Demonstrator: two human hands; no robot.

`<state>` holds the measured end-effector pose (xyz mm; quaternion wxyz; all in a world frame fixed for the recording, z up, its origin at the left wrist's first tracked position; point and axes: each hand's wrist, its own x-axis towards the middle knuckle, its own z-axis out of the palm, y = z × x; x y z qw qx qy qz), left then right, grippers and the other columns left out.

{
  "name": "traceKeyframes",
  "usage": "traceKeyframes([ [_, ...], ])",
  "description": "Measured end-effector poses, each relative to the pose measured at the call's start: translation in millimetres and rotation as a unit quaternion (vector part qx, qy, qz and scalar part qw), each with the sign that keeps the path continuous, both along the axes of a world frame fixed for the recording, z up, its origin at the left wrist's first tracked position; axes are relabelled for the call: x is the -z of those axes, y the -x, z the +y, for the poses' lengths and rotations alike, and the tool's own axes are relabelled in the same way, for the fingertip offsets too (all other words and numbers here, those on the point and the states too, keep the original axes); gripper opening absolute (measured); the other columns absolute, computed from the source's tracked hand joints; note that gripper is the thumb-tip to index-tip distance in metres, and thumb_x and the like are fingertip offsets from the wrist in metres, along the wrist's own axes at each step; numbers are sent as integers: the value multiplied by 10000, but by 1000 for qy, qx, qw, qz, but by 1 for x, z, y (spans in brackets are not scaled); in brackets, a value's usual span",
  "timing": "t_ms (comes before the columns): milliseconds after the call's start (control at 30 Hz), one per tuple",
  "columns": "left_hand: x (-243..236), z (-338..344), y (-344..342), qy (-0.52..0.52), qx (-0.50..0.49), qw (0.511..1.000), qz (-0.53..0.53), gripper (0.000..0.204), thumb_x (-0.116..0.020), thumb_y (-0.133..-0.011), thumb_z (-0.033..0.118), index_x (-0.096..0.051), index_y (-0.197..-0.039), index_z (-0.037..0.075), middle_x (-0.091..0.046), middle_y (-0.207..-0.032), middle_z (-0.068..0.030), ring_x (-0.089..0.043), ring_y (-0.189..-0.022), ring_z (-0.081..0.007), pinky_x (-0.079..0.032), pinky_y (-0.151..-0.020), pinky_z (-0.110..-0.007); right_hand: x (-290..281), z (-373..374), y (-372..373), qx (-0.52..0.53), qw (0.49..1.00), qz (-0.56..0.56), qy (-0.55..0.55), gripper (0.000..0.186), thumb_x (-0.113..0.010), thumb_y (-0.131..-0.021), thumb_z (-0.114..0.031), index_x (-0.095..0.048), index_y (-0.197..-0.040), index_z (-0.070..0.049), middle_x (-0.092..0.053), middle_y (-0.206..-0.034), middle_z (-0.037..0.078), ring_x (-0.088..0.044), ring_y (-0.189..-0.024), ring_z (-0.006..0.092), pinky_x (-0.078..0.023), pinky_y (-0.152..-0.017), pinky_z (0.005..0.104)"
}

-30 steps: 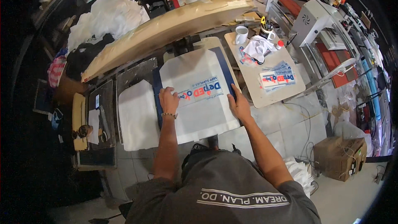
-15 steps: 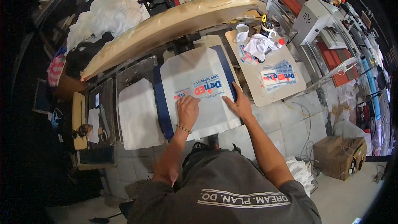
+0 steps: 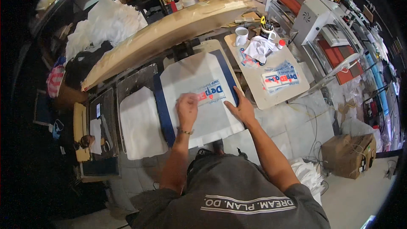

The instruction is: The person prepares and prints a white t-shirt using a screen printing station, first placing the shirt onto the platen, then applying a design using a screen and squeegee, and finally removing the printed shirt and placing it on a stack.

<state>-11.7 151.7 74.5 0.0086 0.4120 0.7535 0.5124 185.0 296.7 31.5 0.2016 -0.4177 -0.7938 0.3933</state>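
Observation:
A white fabric piece lies over a dark blue board in front of me. Clear film with blue and red print rests on the fabric. My left hand, slightly smeared by motion, is over the film's left end with its fingers bunched; whatever they hold is hidden. Along the board's right edge, my right hand lies open, thumb spread onto the fabric and fingers at the blue border.
Left of the board sits a second white-covered platen. On a beige board at right are printed film pieces, a white cloth, a white mug and a pen mug. A long tape-wrapped beige arm spans behind. A cardboard box stands at lower right.
My left hand has moved slightly up and its fingers now cover the small print at the film's left end. The right hand keeps its place on the board's edge. The view has shifted slightly.

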Motion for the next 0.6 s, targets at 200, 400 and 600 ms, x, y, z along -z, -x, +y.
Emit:
traceKeyframes([
  [200, 7, -1, -45, 177, 339, 916, 122, 89, -699, -876, 59, -696, -957, 23, -659, -867, -136, -667, -747, -236, -533, -699, -336, 11, 3, -1, -19, 998, 34, -51, 865, -688, -865, -560, -383, -1538, -111, -677, -1115, 300, -667, -1012, 446, -523, -882, 487],
  [400, 14, 14, -79, 60, 131, 989, 30, 110, -652, -926, 134, -689, -945, 31, -665, -902, -149, -665, -833, -296, -535, -795, -410, 46, 34, 0, -9, 977, 214, -13, 622, -526, -1004, -532, -551, -1429, -80, -696, -1150, 207, -696, -960, 331, -532, -831, 447],
  [600, 61, -21, -185, 233, 680, 682, -138, 359, -711, -936, 241, -676, -1194, -6, -712, -1147, -173, -695, -1030, -281, -539, -915, -358, -9, 91, -37, 41, 968, 159, 189, 538, -631, -961, -496, -746, -1009, 27, -733, -899, 74, -604, -753, 146, -481, -625, 325],
])
